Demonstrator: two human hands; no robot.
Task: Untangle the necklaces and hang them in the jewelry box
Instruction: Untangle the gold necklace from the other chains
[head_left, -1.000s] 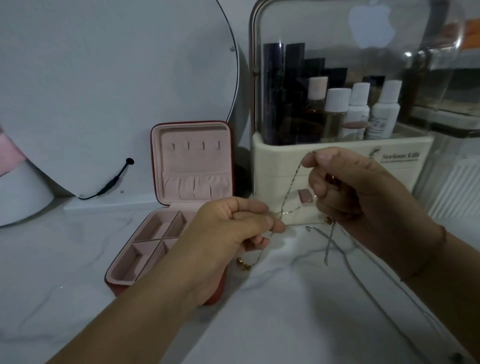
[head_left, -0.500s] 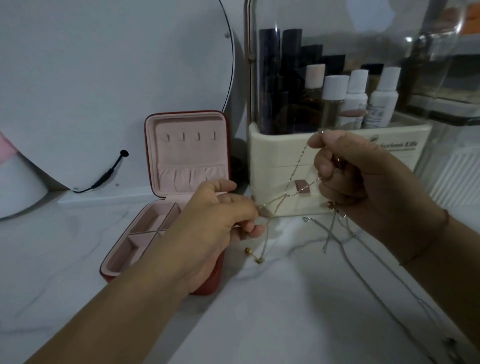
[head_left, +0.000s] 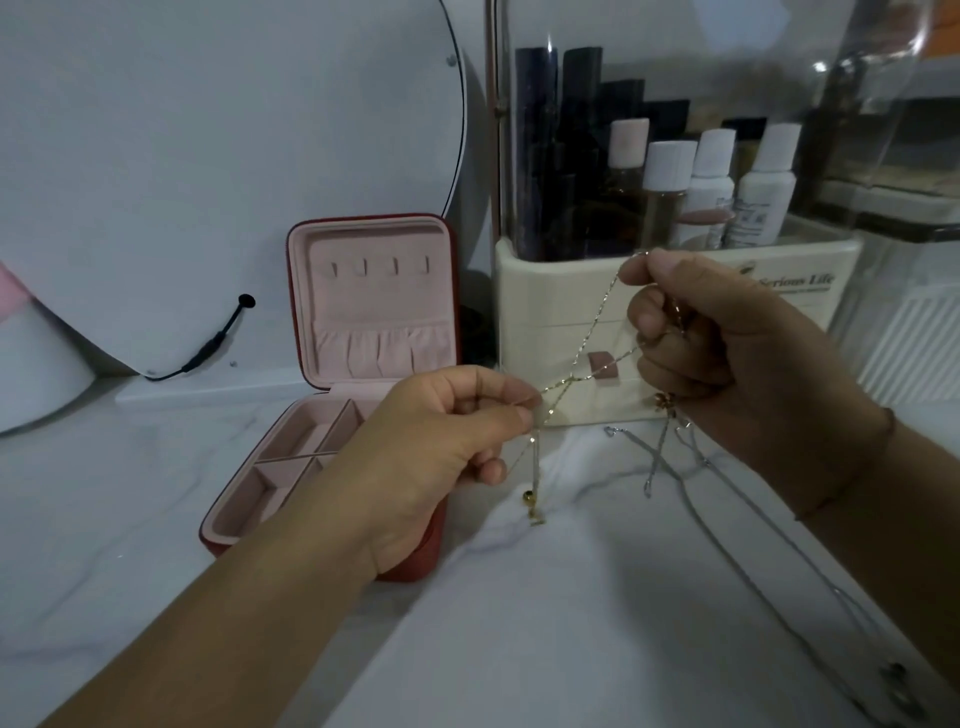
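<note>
Untangling is under way: the left hand (head_left: 441, 441) and right hand (head_left: 727, 358) each pinch the gold chain (head_left: 587, 353), stretched between them and crossing itself near the left fingertips. Next, probably, ease that crossing apart gently (silver chains (head_left: 660, 457) dangle below), then hang it in the open box (head_left: 374, 301)
</note>
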